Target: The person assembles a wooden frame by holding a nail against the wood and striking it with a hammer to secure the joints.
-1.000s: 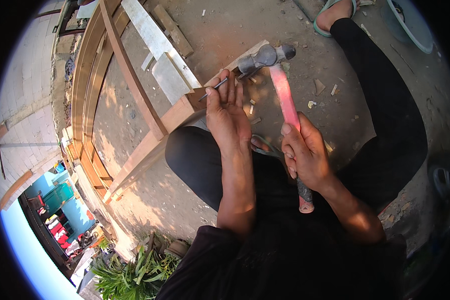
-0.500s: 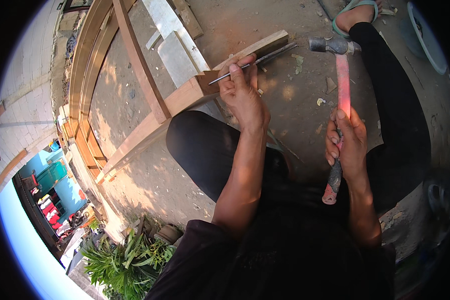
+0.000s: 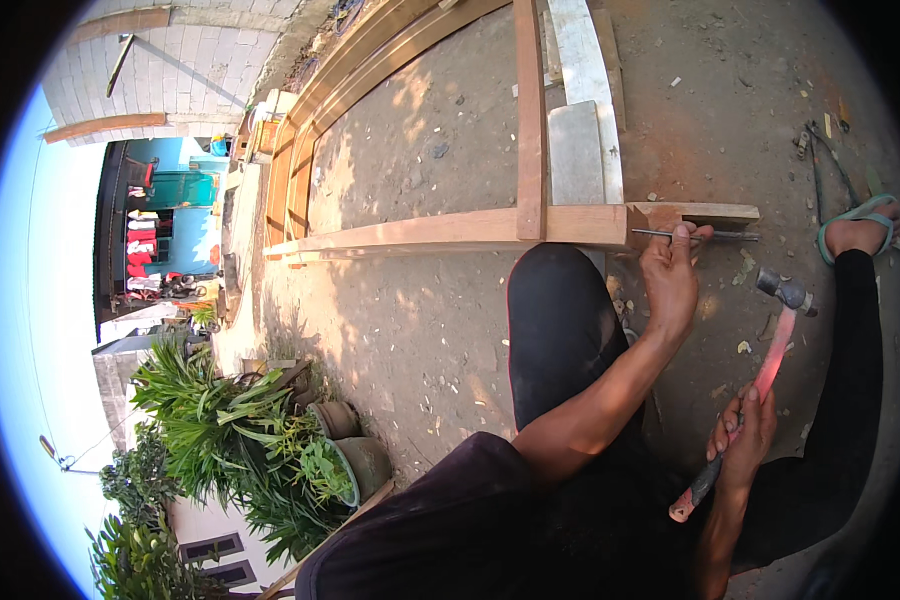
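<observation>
A thin metal rod (image 3: 652, 233), dark toward its outer end, is pinched in the closed fingers of my left hand (image 3: 672, 285). Its tip meets the end of a long wooden beam (image 3: 420, 232), and the rod points away to the right, nearly in line with the beam. My right hand (image 3: 745, 440) grips a hammer (image 3: 776, 348) by its pink and black handle. The hammer's metal head is up, apart from the rod. Under the beam end rests my bent left knee, in black cloth.
A wooden crosspiece (image 3: 530, 120) joins the beam, and more frame timbers (image 3: 370, 85) curve at the far left. Pale boards (image 3: 585, 110) lie on the dirt ground behind. Potted plants (image 3: 360, 465) stand at the left. My sandalled foot (image 3: 858, 235) is at the right.
The view has swung left, so beam and hands appear farther right and more of the yard and plants shows. Both hands keep their grips; the rod stays against the beam end.
</observation>
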A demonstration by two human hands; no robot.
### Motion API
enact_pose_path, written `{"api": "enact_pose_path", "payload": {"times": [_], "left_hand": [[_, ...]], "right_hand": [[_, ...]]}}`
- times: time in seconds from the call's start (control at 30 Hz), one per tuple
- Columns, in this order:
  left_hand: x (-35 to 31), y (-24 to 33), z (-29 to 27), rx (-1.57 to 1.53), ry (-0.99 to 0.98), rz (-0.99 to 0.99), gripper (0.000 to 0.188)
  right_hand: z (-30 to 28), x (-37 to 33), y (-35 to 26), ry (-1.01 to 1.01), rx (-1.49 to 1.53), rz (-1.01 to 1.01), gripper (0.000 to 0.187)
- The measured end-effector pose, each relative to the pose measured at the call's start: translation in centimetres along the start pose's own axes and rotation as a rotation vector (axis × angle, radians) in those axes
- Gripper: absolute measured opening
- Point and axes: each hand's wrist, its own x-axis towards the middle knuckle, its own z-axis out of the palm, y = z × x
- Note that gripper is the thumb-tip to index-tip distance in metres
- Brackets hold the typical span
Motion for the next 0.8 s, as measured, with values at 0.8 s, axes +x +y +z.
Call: {"api": "enact_pose_path", "payload": {"times": [0.8], "left_hand": [[0.1, 2.3, -1.6, -0.367, -0.098, -0.367, 0.042]], "right_hand": [[1.4, -1.2, -0.7, -0.109, -0.056, -0.073, 0.025]]}}
